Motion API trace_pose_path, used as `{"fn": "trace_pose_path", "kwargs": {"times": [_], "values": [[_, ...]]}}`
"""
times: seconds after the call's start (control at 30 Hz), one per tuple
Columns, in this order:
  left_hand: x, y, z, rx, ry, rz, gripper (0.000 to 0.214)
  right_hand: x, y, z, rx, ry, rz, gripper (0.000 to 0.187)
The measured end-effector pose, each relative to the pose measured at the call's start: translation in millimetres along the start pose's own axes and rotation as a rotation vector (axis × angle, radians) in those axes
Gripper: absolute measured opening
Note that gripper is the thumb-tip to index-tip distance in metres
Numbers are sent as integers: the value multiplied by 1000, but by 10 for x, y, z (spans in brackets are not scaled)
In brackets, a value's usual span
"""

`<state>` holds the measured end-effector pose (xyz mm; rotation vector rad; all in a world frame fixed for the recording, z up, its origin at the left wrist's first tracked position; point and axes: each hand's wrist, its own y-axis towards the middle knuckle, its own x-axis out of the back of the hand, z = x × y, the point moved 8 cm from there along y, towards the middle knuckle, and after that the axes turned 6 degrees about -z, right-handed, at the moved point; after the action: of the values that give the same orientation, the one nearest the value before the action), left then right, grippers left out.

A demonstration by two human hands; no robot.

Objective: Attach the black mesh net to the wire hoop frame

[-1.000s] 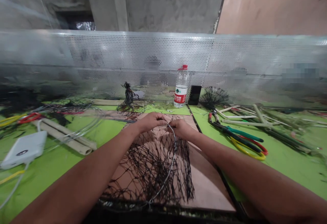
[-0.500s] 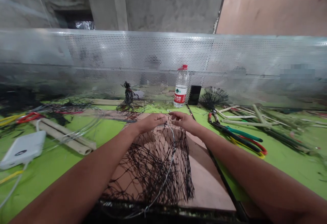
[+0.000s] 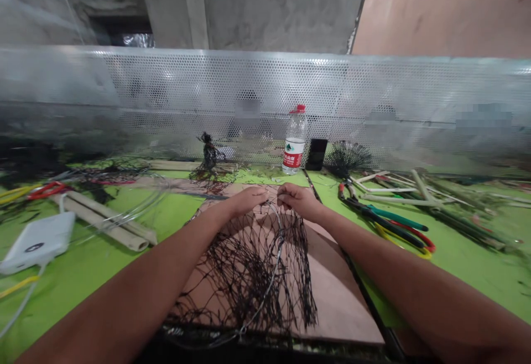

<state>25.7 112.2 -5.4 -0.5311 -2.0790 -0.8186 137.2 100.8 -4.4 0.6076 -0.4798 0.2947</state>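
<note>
Hands closer now: my left hand (image 3: 246,201) and right hand (image 3: 298,200) curl shut, pinching black knotted netting (image 3: 249,275) beside thin silver wire (image 3: 279,248).

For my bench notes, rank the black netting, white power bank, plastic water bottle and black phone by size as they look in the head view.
1. The black netting, clearly largest.
2. The white power bank and the plastic water bottle look alike; the power bank's nearness makes this unsure, so unranked.
3. The black phone, smallest.
</note>
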Motion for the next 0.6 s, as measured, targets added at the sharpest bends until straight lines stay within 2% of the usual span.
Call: {"fn": "trace_pose_path", "kwargs": {"times": [0.2,0.3,0.43,0.6], "values": [[-39,49,-93,-120,107,-48,25,63,14,15,45,-162,-148,7],[-92,65,-125,-160,151,-19,24,120,7,46,61,-191,-233,20],[-145,87,-127,-117,134,17,23,105,-3,120,112,-256,-209,46],[-199,59,-121,-43,86,78,25,90,22,111,178,-289,-185,43]]}}
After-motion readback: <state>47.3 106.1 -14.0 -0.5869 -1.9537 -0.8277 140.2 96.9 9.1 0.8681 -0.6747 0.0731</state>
